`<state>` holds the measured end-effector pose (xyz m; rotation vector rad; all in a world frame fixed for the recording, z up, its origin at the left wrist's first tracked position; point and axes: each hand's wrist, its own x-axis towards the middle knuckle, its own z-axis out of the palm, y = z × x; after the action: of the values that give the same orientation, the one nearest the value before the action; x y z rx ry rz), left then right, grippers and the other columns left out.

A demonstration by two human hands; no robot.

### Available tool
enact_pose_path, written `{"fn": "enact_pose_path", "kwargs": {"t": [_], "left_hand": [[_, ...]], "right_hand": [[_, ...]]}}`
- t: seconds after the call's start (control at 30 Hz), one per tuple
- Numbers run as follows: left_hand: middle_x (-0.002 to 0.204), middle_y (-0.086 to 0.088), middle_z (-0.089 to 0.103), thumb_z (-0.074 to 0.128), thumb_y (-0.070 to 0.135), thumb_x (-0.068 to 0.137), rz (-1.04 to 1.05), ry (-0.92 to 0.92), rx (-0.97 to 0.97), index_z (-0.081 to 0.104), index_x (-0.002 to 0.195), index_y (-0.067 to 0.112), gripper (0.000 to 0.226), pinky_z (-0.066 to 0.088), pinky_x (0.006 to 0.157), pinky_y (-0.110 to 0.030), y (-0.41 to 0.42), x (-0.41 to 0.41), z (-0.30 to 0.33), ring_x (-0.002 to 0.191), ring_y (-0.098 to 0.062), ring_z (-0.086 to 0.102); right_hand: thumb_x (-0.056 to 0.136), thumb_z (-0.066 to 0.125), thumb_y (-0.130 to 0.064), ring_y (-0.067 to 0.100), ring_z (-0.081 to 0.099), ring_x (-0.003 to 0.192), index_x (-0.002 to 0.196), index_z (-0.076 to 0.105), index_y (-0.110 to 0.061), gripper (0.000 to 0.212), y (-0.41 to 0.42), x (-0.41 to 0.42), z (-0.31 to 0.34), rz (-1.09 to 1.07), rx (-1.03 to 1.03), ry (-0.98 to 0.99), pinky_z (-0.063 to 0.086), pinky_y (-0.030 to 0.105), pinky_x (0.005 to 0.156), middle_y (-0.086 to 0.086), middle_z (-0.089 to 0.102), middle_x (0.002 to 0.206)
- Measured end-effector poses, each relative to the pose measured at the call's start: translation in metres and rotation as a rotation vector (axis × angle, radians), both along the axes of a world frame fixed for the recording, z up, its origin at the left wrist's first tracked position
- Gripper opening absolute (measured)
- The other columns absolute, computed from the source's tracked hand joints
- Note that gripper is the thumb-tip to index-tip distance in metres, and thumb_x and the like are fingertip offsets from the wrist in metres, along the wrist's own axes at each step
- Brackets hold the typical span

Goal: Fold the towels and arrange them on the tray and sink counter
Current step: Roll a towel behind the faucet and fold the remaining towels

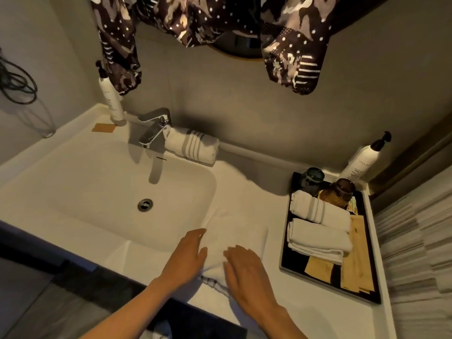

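Observation:
A white towel (234,233) lies flat on the sink counter (288,314), to the right of the basin. My left hand (188,255) rests palm down on its left edge with fingers spread. My right hand (247,272) lies flat on its near part, fingers apart. On the dark tray (367,285) at the right sit a rolled striped towel (320,209) and a folded white towel (318,241). Another rolled striped towel (193,145) lies beside the faucet (154,128).
The white basin (110,189) fills the left, with a drain (145,205). Two dark cups (337,189) and wooden packets (354,265) share the tray. Pump bottles (113,101) stand at the back left and back right. A mirror shows patterned sleeves above.

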<state>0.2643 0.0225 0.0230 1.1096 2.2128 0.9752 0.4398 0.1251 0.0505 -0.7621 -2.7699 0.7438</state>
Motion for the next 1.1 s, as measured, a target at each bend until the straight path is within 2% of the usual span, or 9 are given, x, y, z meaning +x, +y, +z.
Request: {"fn": "enact_pose_path", "kwargs": {"t": [0.13, 0.4, 0.53, 0.6, 0.67, 0.77, 0.83, 0.93, 1.1], "left_hand": [[0.141, 0.005, 0.05, 0.036, 0.037, 0.104, -0.046, 0.229, -0.095, 0.038, 0.144, 0.03, 0.041, 0.039, 0.098, -0.028, -0.009, -0.005, -0.014, 0.12, -0.015, 0.05], [0.143, -0.008, 0.048, 0.047, 0.032, 0.1, 0.028, 0.399, -0.241, 0.025, 0.152, 0.022, 0.057, 0.05, 0.09, -0.038, 0.002, 0.006, -0.025, 0.112, -0.026, 0.059], [0.156, -0.005, 0.035, 0.043, 0.038, 0.099, -0.129, 0.506, -0.102, 0.026, 0.152, 0.027, 0.057, 0.039, 0.111, -0.037, 0.007, 0.007, -0.004, 0.136, -0.021, 0.043], [0.151, -0.001, 0.044, 0.038, 0.041, 0.1, -0.368, 0.595, -0.003, 0.041, 0.146, 0.024, 0.049, 0.031, 0.114, -0.029, 0.002, 0.004, 0.012, 0.136, -0.019, 0.043], [0.157, 0.004, 0.034, 0.033, 0.056, 0.101, -0.553, 0.568, -0.111, 0.037, 0.149, 0.025, 0.057, 0.014, 0.119, -0.027, -0.01, 0.001, 0.021, 0.146, -0.013, 0.026], [0.164, 0.009, -0.002, 0.031, 0.083, 0.086, -0.694, 0.535, -0.295, 0.009, 0.156, 0.028, 0.092, -0.003, 0.121, -0.033, -0.027, 0.002, 0.016, 0.149, -0.007, -0.009], [0.163, 0.008, -0.009, 0.036, 0.087, 0.079, -0.742, 0.584, -0.309, 0.001, 0.157, 0.026, 0.104, -0.005, 0.12, -0.037, -0.037, 0.009, 0.012, 0.149, -0.012, -0.014], [0.165, 0.001, 0.001, 0.06, 0.069, 0.077, -0.808, 0.718, -0.326, 0.003, 0.157, 0.024, 0.108, 0.002, 0.123, -0.042, -0.056, 0.015, -0.001, 0.151, -0.019, -0.001], [0.145, 0.002, 0.05, 0.092, 0.038, 0.047, -0.793, 0.76, -0.288, 0.043, 0.144, 0.024, 0.11, 0.035, 0.107, -0.036, -0.071, 0.03, -0.019, 0.127, -0.021, 0.052]], "right_hand": [[0.096, 0.032, -0.059, 0.024, 0.03, 0.143, 0.15, 0.032, -0.02, 0.066, -0.015, 0.004, -0.029, 0.169, 0.201, -0.232, 0.012, 0.045, 0.114, 0.005, 0.033, 0.156], [0.095, 0.022, -0.069, 0.028, 0.014, 0.148, 0.153, 0.021, -0.018, 0.078, -0.007, -0.002, -0.033, 0.243, 0.166, -0.3, 0.005, 0.046, 0.112, 0.005, 0.016, 0.16], [0.093, 0.005, -0.064, 0.014, 0.003, 0.15, 0.154, 0.02, -0.024, 0.074, 0.009, 0.004, -0.007, 0.229, -0.022, -0.218, -0.006, 0.038, 0.12, -0.007, 0.008, 0.161], [0.097, 0.012, -0.06, 0.017, 0.025, 0.146, 0.145, 0.04, -0.021, 0.068, 0.016, 0.014, 0.004, 0.207, 0.094, -0.125, 0.007, 0.04, 0.122, -0.001, 0.033, 0.156], [0.098, 0.026, -0.061, 0.02, 0.044, 0.135, 0.134, 0.054, -0.021, 0.061, 0.014, 0.029, 0.002, 0.216, 0.177, -0.152, 0.022, 0.041, 0.119, 0.0, 0.052, 0.143], [0.092, 0.036, -0.068, 0.021, 0.028, 0.145, 0.145, 0.04, -0.021, 0.071, -0.004, 0.05, -0.022, 0.24, 0.163, -0.148, 0.015, 0.044, 0.12, 0.001, 0.035, 0.155], [0.087, 0.044, -0.068, 0.02, 0.015, 0.149, 0.149, 0.033, -0.022, 0.078, -0.016, 0.065, -0.035, 0.209, 0.153, -0.149, 0.011, 0.044, 0.121, -0.001, 0.023, 0.16], [0.08, 0.058, -0.055, 0.022, 0.016, 0.148, 0.147, 0.036, -0.019, 0.079, -0.027, 0.081, -0.047, 0.272, 0.195, -0.191, 0.016, 0.046, 0.117, 0.001, 0.026, 0.159], [0.068, 0.078, -0.016, 0.026, 0.038, 0.137, 0.131, 0.052, -0.016, 0.068, -0.04, 0.083, -0.069, 0.245, 0.26, -0.109, 0.023, 0.048, 0.115, 0.005, 0.05, 0.143]]}}
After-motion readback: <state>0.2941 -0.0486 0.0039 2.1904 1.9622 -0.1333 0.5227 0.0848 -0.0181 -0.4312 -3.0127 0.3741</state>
